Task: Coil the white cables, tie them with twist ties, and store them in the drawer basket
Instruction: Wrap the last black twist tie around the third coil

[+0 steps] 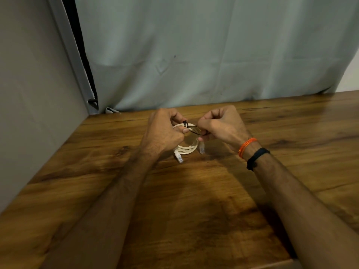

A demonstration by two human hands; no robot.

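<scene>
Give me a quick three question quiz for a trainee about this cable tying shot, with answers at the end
1. True or false: the coiled white network cable lies flat on the brown wooden table, untouched by either hand.
2. Which wrist wears the orange thread band and the black band? A) left B) right C) both
3. Fill in: the right hand pinches the thin black ______ wrapped round the coil.

Key
1. False: the left hand grips the coil and both hands work on it.
2. B
3. twist tie
</scene>
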